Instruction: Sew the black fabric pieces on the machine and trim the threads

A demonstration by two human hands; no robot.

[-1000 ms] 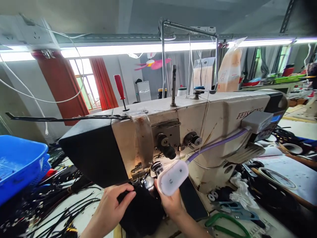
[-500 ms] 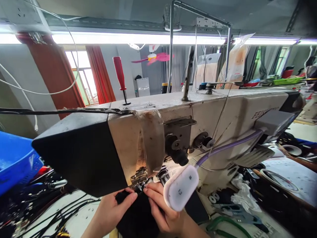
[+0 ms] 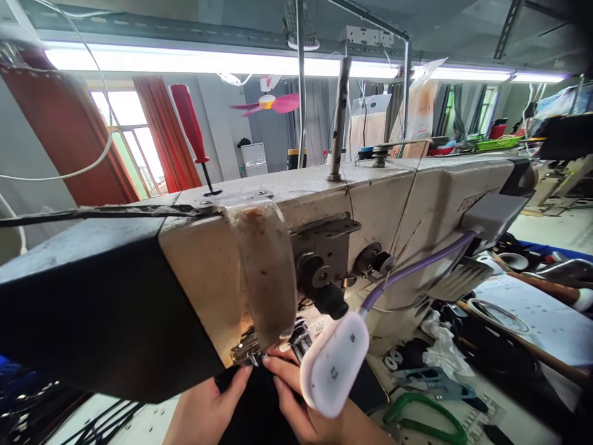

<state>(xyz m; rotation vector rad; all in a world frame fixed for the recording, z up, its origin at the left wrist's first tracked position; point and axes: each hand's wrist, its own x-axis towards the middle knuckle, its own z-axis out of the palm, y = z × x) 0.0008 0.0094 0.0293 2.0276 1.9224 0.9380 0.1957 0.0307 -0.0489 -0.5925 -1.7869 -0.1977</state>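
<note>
Both hands work at the needle end of a sewing machine (image 3: 319, 191), on a piece of black fabric (image 3: 254, 408). My left hand (image 3: 206, 405) pinches the fabric's left side, thumb towards the metal presser foot (image 3: 252, 355). On the other side my right hand (image 3: 296, 392) has its fingers closed together on the fabric, tips just right of the foot. A white lamp head (image 3: 334, 364) hides part of the right hand. The fabric's edge under the foot is too dark to make out.
A red screwdriver (image 3: 189, 123) stands upright in the machine's top. Right of my hands lie blue-handled snippers (image 3: 435, 380), green-handled scissors (image 3: 424, 414) and crumpled white plastic (image 3: 445, 346). Black cords (image 3: 104, 423) lie at the left. A purple cable (image 3: 417, 266) runs to the lamp.
My view has turned and come nearer the machine, so its black end looks larger and lower. Both hands stay on the fabric by the presser foot.
</note>
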